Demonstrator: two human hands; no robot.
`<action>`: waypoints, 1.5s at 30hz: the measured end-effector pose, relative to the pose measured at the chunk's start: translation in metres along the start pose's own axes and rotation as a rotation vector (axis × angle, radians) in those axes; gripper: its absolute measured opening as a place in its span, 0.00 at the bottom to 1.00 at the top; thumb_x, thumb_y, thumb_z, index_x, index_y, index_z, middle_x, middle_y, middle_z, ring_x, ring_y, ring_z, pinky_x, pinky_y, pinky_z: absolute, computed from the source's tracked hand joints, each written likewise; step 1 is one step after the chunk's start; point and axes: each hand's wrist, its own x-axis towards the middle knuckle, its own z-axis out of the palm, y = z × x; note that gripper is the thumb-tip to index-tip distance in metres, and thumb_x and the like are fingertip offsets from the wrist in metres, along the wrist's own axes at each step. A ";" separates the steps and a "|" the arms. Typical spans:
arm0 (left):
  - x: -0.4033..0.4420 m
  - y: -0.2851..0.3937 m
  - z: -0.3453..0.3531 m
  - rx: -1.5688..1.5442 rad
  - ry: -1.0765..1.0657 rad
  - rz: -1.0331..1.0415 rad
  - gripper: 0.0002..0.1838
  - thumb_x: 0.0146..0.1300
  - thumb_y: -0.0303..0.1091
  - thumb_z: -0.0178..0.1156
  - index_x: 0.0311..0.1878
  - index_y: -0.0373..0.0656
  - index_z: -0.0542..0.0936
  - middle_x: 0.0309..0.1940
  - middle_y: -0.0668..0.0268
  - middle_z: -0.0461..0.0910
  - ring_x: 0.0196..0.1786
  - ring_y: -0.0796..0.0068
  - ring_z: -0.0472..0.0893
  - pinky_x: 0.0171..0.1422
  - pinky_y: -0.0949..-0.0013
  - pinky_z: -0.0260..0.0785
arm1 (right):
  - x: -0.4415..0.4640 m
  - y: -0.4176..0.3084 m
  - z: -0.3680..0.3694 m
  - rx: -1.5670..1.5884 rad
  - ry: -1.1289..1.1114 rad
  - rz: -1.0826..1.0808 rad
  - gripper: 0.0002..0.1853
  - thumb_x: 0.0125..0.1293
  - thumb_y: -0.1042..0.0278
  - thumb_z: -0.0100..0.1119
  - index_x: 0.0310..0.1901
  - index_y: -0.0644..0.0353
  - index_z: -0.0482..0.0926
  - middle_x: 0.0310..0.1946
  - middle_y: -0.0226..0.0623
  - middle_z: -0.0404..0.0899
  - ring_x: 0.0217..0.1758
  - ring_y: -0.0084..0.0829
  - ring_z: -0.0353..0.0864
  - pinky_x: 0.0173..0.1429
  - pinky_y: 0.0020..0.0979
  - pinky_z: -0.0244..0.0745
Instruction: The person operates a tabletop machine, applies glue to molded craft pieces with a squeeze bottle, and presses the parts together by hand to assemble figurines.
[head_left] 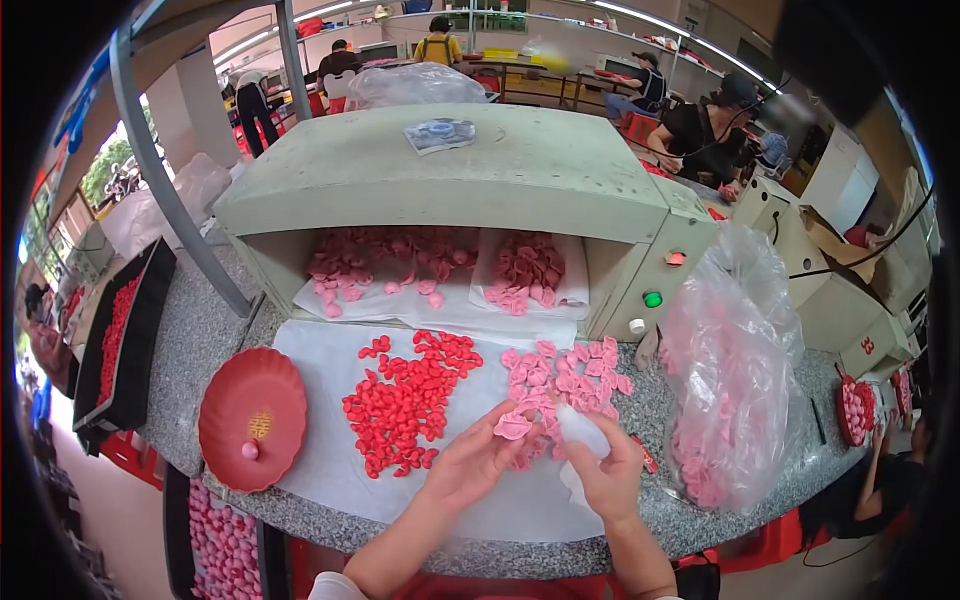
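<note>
My left hand (468, 462) pinches a small pink petal-shaped piece (513, 427) between thumb and fingertips. Close beside it, my right hand (612, 472) grips a white squeeze bottle (582, 430), tilted with its narrow end toward the piece. Behind both hands, a spread of similar pink pieces (585, 375) lies on a white sheet (315, 385). To their left is a patch of small glossy red pieces (410, 400). A red scalloped dish (225, 420) with one pink ball (250, 450) in it sits at the sheet's left edge.
A pale green oven-like box (450, 180) stands behind the sheet, pink pieces inside its opening. A clear plastic bag (735, 380) of pink pieces is on the right. Black trays (165, 260) of red and pink pieces are at left. Other people (710, 130) sit around the room.
</note>
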 end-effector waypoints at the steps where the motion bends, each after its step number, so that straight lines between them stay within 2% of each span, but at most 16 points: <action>1: 0.000 -0.001 -0.001 0.016 0.001 0.014 0.27 0.65 0.36 0.50 0.63 0.36 0.57 0.61 0.51 0.61 0.65 0.54 0.61 0.66 0.68 0.62 | -0.002 -0.002 0.001 -0.023 0.024 -0.058 0.18 0.52 0.76 0.62 0.46 0.68 0.74 0.37 0.39 0.79 0.38 0.25 0.79 0.42 0.24 0.73; 4: 0.000 -0.003 -0.002 -0.055 0.071 0.006 0.26 0.66 0.40 0.49 0.61 0.35 0.59 0.56 0.53 0.67 0.63 0.55 0.64 0.65 0.68 0.63 | -0.008 -0.002 0.003 -0.066 0.076 -0.176 0.20 0.51 0.76 0.62 0.48 0.69 0.73 0.39 0.41 0.79 0.38 0.25 0.79 0.43 0.24 0.72; 7: 0.003 -0.008 -0.010 -0.256 0.078 -0.032 0.20 0.67 0.42 0.47 0.55 0.37 0.67 0.50 0.51 0.72 0.64 0.54 0.64 0.57 0.67 0.72 | -0.015 0.004 0.001 -0.056 0.102 -0.189 0.22 0.50 0.76 0.61 0.49 0.70 0.72 0.41 0.43 0.79 0.39 0.26 0.79 0.44 0.24 0.72; 10: 0.006 -0.009 -0.011 -0.222 0.204 -0.057 0.20 0.67 0.44 0.47 0.51 0.36 0.70 0.46 0.52 0.75 0.59 0.57 0.70 0.50 0.70 0.77 | -0.014 0.010 0.000 -0.037 0.130 -0.195 0.22 0.50 0.76 0.61 0.49 0.70 0.72 0.41 0.44 0.78 0.39 0.26 0.79 0.43 0.24 0.73; 13: 0.006 -0.008 -0.011 -0.162 0.235 -0.095 0.18 0.67 0.42 0.47 0.49 0.36 0.71 0.43 0.53 0.76 0.51 0.59 0.77 0.45 0.73 0.78 | -0.014 0.009 0.001 -0.039 0.111 -0.189 0.22 0.50 0.76 0.60 0.49 0.70 0.72 0.42 0.44 0.78 0.38 0.27 0.78 0.43 0.24 0.73; 16: 0.004 -0.010 -0.008 0.121 0.222 -0.025 0.17 0.67 0.40 0.48 0.48 0.36 0.73 0.42 0.55 0.77 0.44 0.62 0.80 0.44 0.72 0.78 | -0.016 0.007 0.004 -0.012 0.091 -0.104 0.21 0.51 0.76 0.59 0.49 0.70 0.72 0.40 0.42 0.78 0.36 0.26 0.78 0.41 0.24 0.73; 21: -0.001 -0.015 -0.009 0.292 0.272 -0.039 0.15 0.66 0.37 0.50 0.49 0.35 0.74 0.41 0.61 0.78 0.43 0.70 0.79 0.48 0.68 0.75 | -0.023 0.007 0.018 0.190 0.041 0.124 0.19 0.55 0.76 0.54 0.50 0.70 0.69 0.32 0.40 0.78 0.30 0.25 0.78 0.36 0.24 0.73; 24: -0.004 -0.021 0.000 0.539 0.221 -0.075 0.16 0.66 0.35 0.51 0.52 0.36 0.73 0.42 0.63 0.78 0.44 0.75 0.78 0.50 0.70 0.73 | -0.024 0.014 0.027 0.194 0.058 0.041 0.18 0.59 0.70 0.48 0.50 0.68 0.67 0.26 0.39 0.76 0.23 0.25 0.75 0.30 0.24 0.72; 25: -0.005 -0.019 0.003 0.661 0.180 -0.089 0.17 0.66 0.35 0.51 0.53 0.36 0.73 0.42 0.64 0.78 0.44 0.76 0.78 0.50 0.71 0.72 | -0.021 0.016 0.031 0.214 0.092 0.019 0.18 0.60 0.68 0.47 0.51 0.68 0.66 0.23 0.37 0.76 0.23 0.25 0.76 0.31 0.24 0.73; 28: -0.006 -0.024 0.002 0.768 0.121 -0.024 0.17 0.65 0.31 0.51 0.56 0.38 0.72 0.46 0.64 0.78 0.46 0.77 0.77 0.50 0.72 0.71 | -0.018 0.022 0.026 0.203 0.094 0.032 0.17 0.61 0.68 0.46 0.51 0.67 0.66 0.24 0.38 0.76 0.24 0.25 0.77 0.31 0.24 0.73; 31: -0.008 -0.024 0.002 0.833 0.237 0.019 0.17 0.65 0.29 0.51 0.57 0.40 0.71 0.51 0.64 0.75 0.48 0.77 0.76 0.52 0.72 0.71 | -0.018 0.020 0.029 0.238 0.134 0.078 0.17 0.63 0.66 0.47 0.51 0.66 0.66 0.25 0.38 0.77 0.24 0.25 0.77 0.30 0.23 0.73; 34: -0.008 -0.023 0.015 0.794 0.176 0.130 0.19 0.63 0.26 0.53 0.58 0.41 0.71 0.54 0.64 0.73 0.49 0.76 0.76 0.54 0.72 0.70 | -0.016 0.019 0.029 0.310 0.148 0.094 0.17 0.62 0.71 0.48 0.51 0.69 0.66 0.26 0.40 0.78 0.28 0.27 0.79 0.33 0.24 0.76; 37: -0.009 -0.024 0.019 0.830 0.039 0.235 0.21 0.60 0.22 0.55 0.58 0.40 0.71 0.57 0.63 0.70 0.51 0.74 0.75 0.56 0.72 0.69 | -0.014 0.021 0.024 0.322 0.201 0.081 0.17 0.63 0.68 0.48 0.51 0.68 0.66 0.27 0.40 0.78 0.29 0.27 0.79 0.33 0.24 0.76; 40: -0.008 -0.023 0.007 1.068 -0.034 0.276 0.22 0.59 0.21 0.56 0.57 0.38 0.70 0.52 0.64 0.72 0.55 0.75 0.72 0.56 0.72 0.69 | -0.013 0.018 0.019 0.381 0.169 0.097 0.17 0.64 0.67 0.48 0.51 0.68 0.66 0.29 0.41 0.78 0.31 0.27 0.80 0.32 0.24 0.76; 43: -0.007 -0.029 0.000 0.766 0.034 0.195 0.21 0.58 0.19 0.56 0.57 0.36 0.70 0.53 0.62 0.71 0.55 0.75 0.72 0.57 0.71 0.69 | -0.015 0.017 0.021 0.381 0.146 0.107 0.17 0.64 0.68 0.49 0.52 0.68 0.66 0.30 0.40 0.78 0.33 0.27 0.80 0.33 0.24 0.76; 45: -0.005 -0.031 0.001 0.783 0.028 0.278 0.20 0.58 0.18 0.56 0.56 0.35 0.71 0.52 0.61 0.72 0.53 0.74 0.73 0.56 0.72 0.69 | -0.014 0.016 0.025 0.351 0.178 0.106 0.18 0.63 0.66 0.49 0.51 0.67 0.67 0.29 0.40 0.78 0.30 0.27 0.79 0.30 0.24 0.75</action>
